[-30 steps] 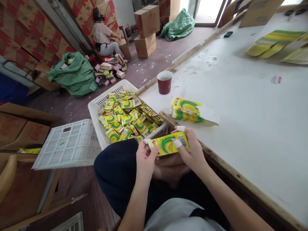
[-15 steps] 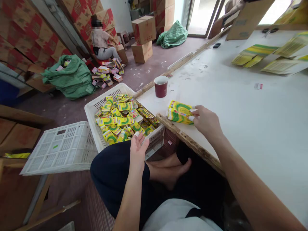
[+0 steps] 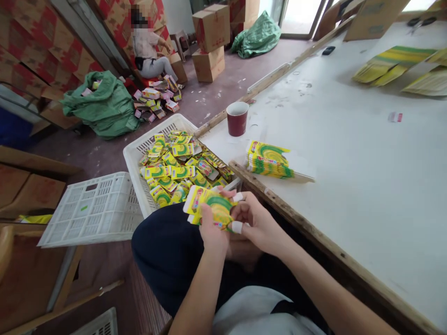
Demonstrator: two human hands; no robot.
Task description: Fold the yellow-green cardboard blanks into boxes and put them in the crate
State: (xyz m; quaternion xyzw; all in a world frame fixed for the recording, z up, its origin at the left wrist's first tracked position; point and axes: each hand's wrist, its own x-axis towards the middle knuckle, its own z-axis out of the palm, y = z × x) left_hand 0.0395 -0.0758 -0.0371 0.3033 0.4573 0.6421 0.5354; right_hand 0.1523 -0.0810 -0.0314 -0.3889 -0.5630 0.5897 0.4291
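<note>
Above my lap, a yellow and green printed carton (image 3: pixel 214 204) is held between both hands. My left hand (image 3: pixel 213 232) is closed on its near left part, thumb on the printed face. At the carton's right end, my right hand (image 3: pixel 253 221) pinches it with white-taped fingertips. On the table's near edge lies a stack of flat yellow cartons (image 3: pixel 268 160), apart from my hands. A white plastic crate (image 3: pixel 134 163) on my left holds many small yellow cartons (image 3: pixel 171 172).
A dark red cup (image 3: pixel 237 122) stands on the white table (image 3: pixel 349 186), which has a raised wooden edge. More flat cartons (image 3: pixel 394 65) lie at the far right. Beside the crate is an upturned white crate (image 3: pixel 92 209). A person (image 3: pixel 150 51) sits beyond a green sack (image 3: pixel 99 104).
My right hand has left the stack on the table and come to my lap with a carton. My left hand, open before, now grips that carton too.
</note>
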